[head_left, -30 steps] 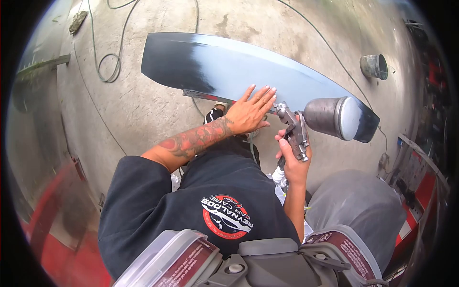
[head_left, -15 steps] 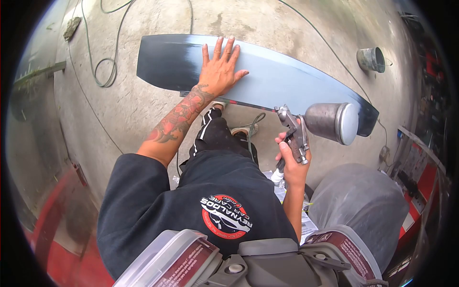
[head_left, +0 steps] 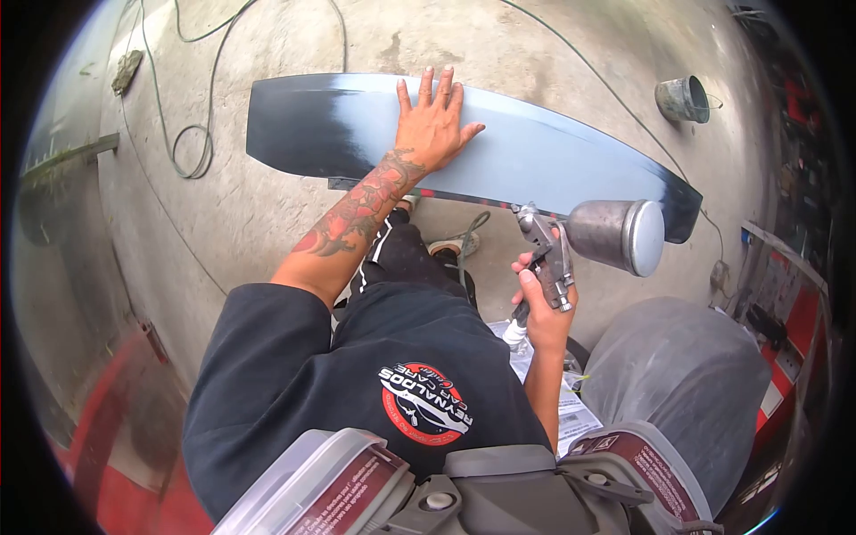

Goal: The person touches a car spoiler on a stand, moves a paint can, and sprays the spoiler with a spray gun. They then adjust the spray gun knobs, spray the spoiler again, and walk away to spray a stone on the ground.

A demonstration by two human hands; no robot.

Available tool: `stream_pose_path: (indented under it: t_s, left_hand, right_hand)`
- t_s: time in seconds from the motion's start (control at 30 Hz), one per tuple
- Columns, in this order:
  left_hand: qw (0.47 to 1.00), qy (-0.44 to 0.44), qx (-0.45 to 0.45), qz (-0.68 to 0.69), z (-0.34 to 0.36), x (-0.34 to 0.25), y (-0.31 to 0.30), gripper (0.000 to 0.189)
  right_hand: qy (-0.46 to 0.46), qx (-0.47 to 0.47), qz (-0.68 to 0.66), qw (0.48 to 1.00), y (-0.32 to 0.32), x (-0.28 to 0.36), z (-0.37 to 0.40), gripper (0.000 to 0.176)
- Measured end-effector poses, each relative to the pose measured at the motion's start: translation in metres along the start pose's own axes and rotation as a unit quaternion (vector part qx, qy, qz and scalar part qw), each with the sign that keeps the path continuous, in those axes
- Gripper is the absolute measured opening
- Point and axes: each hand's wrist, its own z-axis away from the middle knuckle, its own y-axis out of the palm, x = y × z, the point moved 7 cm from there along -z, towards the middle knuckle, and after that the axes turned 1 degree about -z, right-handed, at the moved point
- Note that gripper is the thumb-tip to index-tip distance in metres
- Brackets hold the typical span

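— Head view: where is the panel [head_left: 553,152] lying?
— Under the left hand [head_left: 434,125], fingers spreading flat, seemingly feeling it. Right hand [head_left: 544,316] fingers are clamping the spray gun [head_left: 597,234], holding it clear.

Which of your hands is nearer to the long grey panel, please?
Left. The left hand lies flat on the panel, fingers spread; the right hand grips the spray gun short of its near edge.

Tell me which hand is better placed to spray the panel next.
Right, probably: the right hand grips the spray gun near the panel; the left hand lies flat on it.
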Motion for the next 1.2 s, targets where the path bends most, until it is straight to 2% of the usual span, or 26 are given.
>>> stream_pose_path:
  t_s: [0.17, 0.27, 0.5, 0.6, 0.73, 0.8, 0.9, 1.1, 1.2]
  left_hand:
    - [0.998, 0.056, 0.006, 0.028, -0.015, -0.047, 0.010, 0.069]
    - [1.000, 0.022, 0.000, 0.017, -0.006, -0.020, 0.008, 0.069]
    - [0.988, -0.136, 0.011, -0.077, 0.034, 0.084, -0.019, 0.070]
    - [0.991, -0.121, 0.002, -0.058, 0.032, 0.067, -0.014, 0.070]
    - [0.999, 0.041, -0.026, 0.022, 0.024, -0.027, -0.010, 0.069]
    - [0.996, 0.081, -0.012, 0.040, 0.025, -0.050, -0.006, 0.069]
    - [0.998, 0.048, -0.026, 0.024, 0.030, -0.030, -0.010, 0.070]
    - [0.991, -0.116, -0.004, -0.071, 0.075, 0.084, -0.017, 0.076]
    - [0.990, -0.119, 0.020, -0.071, 0.079, 0.079, -0.015, 0.078]
  right_hand:
    - [0.005, -0.002, -0.007, 1.000, -0.002, 0.001, -0.001, 0.065]
    - [0.004, 0.001, -0.008, 1.000, -0.001, 0.001, 0.001, 0.064]
    - [-0.008, 0.024, 0.005, 1.000, 0.000, 0.002, 0.001, 0.066]
    - [-0.008, 0.033, 0.006, 0.999, 0.004, 0.008, 0.002, 0.066]
    - [-0.009, 0.041, 0.002, 0.999, 0.006, 0.013, 0.003, 0.063]
    - [-0.008, 0.049, 0.005, 0.999, 0.009, 0.014, 0.005, 0.063]
    - [-0.008, 0.059, 0.010, 0.998, 0.007, 0.014, 0.000, 0.063]
    - [-0.002, 0.039, 0.005, 0.999, 0.002, 0.007, 0.000, 0.063]
    - [-0.001, 0.022, 0.001, 1.000, -0.003, 0.003, 0.000, 0.064]
